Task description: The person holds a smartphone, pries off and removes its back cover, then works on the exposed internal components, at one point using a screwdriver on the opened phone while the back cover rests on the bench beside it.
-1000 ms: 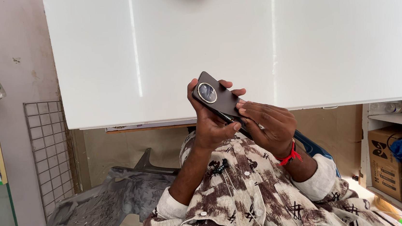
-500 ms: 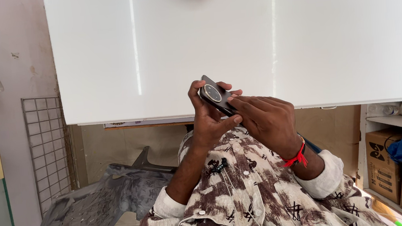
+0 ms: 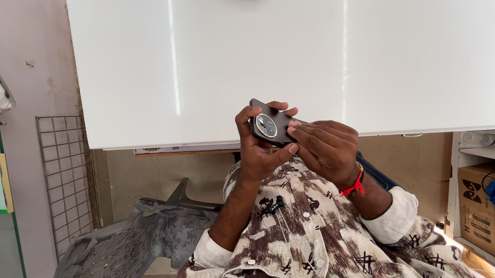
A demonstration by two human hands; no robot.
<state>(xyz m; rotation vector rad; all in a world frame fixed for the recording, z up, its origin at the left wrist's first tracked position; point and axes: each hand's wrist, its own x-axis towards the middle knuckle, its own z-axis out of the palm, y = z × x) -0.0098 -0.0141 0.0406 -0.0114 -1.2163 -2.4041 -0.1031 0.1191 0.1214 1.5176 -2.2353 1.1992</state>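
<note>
**Two-handed hold on a dark phone at the surface edge**

At the near edge of the glossy white surface [image 3: 371, 50], a slim dark grey smartphone with a round, ring-trimmed camera module [image 3: 271, 125] is held back-up, tilted, just clear of the edge. It looks rigid, light, smooth-backed and likely slippery, with breakable glass; the long side edges offer the safest purchase. Left hand [image 3: 262, 149]: fingers clamped around the phone, thumb under its near side, wrist bent upward. Right hand [image 3: 327, 150], with a red thread wristband [image 3: 353, 186]: fingers together, tips pressed on the phone's right end. A grey plastic chair [image 3: 120, 251] stands near left.
</note>
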